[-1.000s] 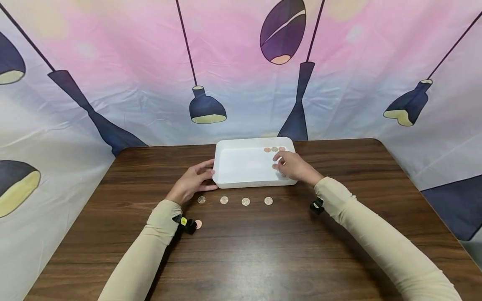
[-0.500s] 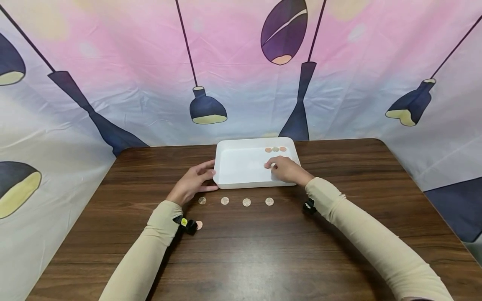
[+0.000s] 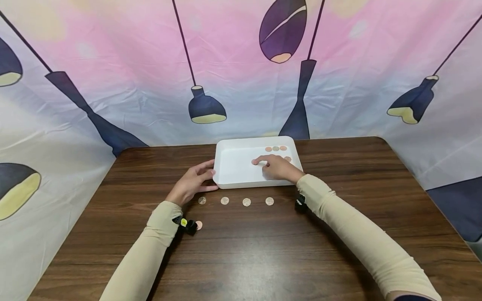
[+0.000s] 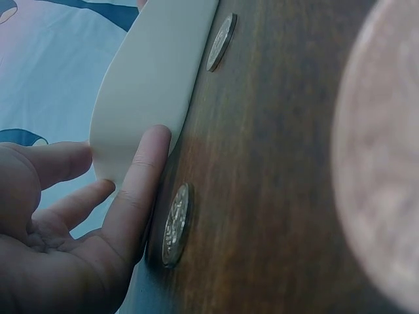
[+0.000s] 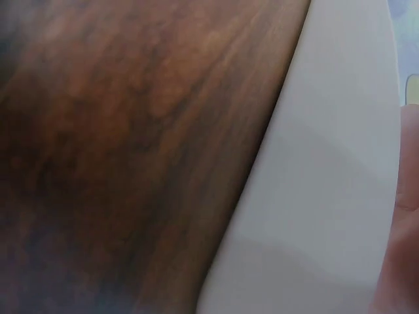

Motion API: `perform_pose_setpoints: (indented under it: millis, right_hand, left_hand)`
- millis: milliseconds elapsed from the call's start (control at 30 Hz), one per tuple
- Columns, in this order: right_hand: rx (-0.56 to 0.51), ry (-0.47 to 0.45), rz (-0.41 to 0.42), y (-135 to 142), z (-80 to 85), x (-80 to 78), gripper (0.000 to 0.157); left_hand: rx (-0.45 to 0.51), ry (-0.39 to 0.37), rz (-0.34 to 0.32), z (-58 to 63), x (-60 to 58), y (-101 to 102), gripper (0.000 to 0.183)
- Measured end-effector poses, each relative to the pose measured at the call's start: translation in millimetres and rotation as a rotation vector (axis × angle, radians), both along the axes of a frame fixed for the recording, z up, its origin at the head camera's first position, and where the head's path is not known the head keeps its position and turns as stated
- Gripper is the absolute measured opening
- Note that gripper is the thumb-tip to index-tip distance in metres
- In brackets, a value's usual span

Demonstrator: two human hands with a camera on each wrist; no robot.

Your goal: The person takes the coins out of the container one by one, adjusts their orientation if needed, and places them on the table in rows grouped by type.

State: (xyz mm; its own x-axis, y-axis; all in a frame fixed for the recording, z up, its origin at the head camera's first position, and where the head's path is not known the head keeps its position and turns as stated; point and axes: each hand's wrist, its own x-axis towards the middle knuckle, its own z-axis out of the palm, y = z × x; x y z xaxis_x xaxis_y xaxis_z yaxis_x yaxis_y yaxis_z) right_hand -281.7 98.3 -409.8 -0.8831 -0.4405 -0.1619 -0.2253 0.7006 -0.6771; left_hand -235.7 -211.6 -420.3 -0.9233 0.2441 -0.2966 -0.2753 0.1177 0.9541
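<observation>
Head: hands apart. L hand (image 3: pixel 190 182), fingers spread, touches tray (image 3: pixel 233 167) at 9 o'clock, prob. to steady it; R hand (image 3: pixel 280 167) reaches in from 4, index out, poss. on a coin, can't tell. Tray coins (image 3: pixel 276 148) nr 1, counter coins (image 3: pixel 246 202) nr 6; tray room twd 9.

L wrist: finger along tray wall, coin just beside.

R wrist: tray edge betw. counter (image 5: pixel 131 144) & R hand; fingertips hidden.

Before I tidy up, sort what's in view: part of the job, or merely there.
Likely the job:
tray
coins in tray
coins outside it
left hand, at tray
right hand, over tray

Seemingly just there:
table
backdrop
wrist cameras
</observation>
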Motion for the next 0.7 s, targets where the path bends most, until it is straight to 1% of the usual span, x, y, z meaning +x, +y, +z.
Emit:
perform_pose_setpoints:
  millis: [200,267,367,500,600,700]
  right_hand:
    - [-0.161,0.017,-0.110,3,-3.9,-4.7,0.031]
    - [-0.206,0.006,-0.146,3,-6.0,-8.0,0.030]
    - [-0.241,0.000,-0.169,-1,-8.5,-12.3,0.030]
    - [-0.251,-0.014,-0.165,-9,-11.2,-14.3,0.029]
    - [-0.224,-0.004,-0.163,-15,-12.8,-14.3,0.028]
    - [-0.179,0.019,-0.185,-19,-14.4,-14.1,0.028]
  left_hand:
    - [0.000,-0.005,-0.003,-1.6,-0.8,0,0.058]
    - [-0.002,-0.008,-0.002,-1.7,-0.7,-1,0.058]
    - [0.001,-0.006,0.001,-1.9,-0.9,0,0.058]
    - [0.006,-0.006,0.003,-1.3,-0.8,0,0.058]
    - [0.010,-0.005,0.002,-0.9,-0.5,0,0.058]
    - [0.014,-0.005,-0.001,-0.7,-0.4,1,0.058]
